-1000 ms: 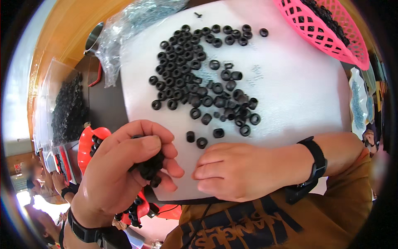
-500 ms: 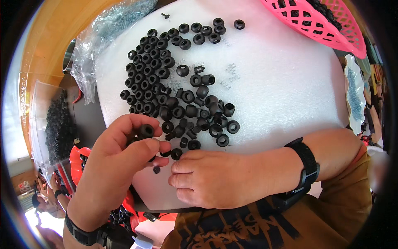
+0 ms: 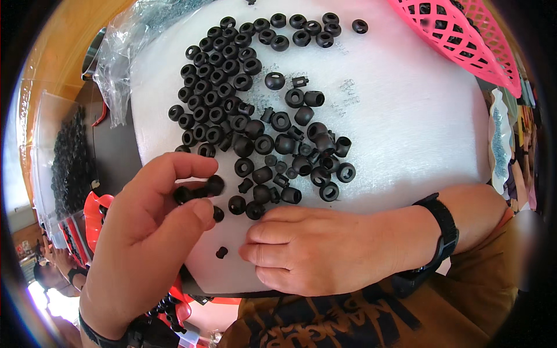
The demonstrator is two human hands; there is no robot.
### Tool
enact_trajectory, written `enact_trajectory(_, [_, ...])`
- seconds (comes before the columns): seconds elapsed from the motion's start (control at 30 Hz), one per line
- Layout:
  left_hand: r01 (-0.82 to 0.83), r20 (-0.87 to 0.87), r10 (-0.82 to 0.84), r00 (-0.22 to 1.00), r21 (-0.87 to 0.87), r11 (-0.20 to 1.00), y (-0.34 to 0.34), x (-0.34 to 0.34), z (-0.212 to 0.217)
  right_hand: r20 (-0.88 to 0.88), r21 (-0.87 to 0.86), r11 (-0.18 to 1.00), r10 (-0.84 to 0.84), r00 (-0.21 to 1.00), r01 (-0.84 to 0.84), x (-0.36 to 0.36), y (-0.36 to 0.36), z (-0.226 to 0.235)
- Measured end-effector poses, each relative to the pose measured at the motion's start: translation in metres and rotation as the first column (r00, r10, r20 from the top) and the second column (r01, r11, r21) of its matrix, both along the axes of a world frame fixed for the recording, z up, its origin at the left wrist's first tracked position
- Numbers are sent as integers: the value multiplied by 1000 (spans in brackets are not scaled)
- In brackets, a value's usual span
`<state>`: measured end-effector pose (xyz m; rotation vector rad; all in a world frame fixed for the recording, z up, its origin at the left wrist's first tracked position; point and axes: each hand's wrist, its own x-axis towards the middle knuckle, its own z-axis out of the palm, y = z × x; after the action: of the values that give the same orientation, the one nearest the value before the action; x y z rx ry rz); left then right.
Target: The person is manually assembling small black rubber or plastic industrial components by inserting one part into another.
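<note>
Many hollow, round black plastic pieces (image 3: 217, 75) lie on a white foam sheet (image 3: 418, 133), with openings in their sides. Among them are smaller black stem-like pieces (image 3: 300, 82). My left hand (image 3: 148, 226) is loosely curled at the left of the pile. It holds several round black pieces (image 3: 214, 184) between fingers and thumb, the index finger lifted off them. My right hand (image 3: 307, 249) rests on the sheet at the pile's near side, fingers curled under; what they hold, if anything, is hidden. A small black stem piece (image 3: 221, 252) lies between my hands.
A pink mesh basket (image 3: 464, 40) with black pieces stands at the far right. Clear plastic bagging (image 3: 119, 69) lies far left, above a transparent container of black bits (image 3: 69, 162). A red bag (image 3: 96, 211) is beside my left hand. A wavy-edged white dish (image 3: 500, 139) sits at the right edge.
The index finger of my left hand has lifted away from the held pieces. The small stem piece now lies clear of that hand. The view has shifted slightly; my right hand stays beside the pile.
</note>
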<state>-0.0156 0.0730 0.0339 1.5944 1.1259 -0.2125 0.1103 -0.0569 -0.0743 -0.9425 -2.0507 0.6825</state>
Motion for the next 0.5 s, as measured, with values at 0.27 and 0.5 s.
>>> enact_trajectory(0.27, [-48, 80, 32, 996, 214, 976, -15, -14, 18, 44, -48, 997, 70, 997, -68, 0, -1, -1])
enact_trajectory(0.5, [-50, 51, 26, 998, 544, 838, -15, -73, 41, 67, 0, 996, 90, 994, -90, 3, 1, 3])
